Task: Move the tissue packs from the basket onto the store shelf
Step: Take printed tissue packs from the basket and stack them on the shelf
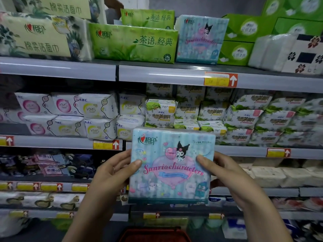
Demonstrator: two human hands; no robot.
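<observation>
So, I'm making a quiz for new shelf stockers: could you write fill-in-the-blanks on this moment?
1. The left hand and right hand grip one pale ____ Sanrio tissue pack.
2. A matching pack stands on the ____ visible shelf.
3. The basket at the bottom edge is ____.
Missing: blue; top; red.

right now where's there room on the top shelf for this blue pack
Best looks the open space on top of the shelved blue pack, between the stacked green packs and the green boxes. A dark gap also sits left of the lower pink KMS pack. Elsewhere the top shelf is packed tight.
</observation>
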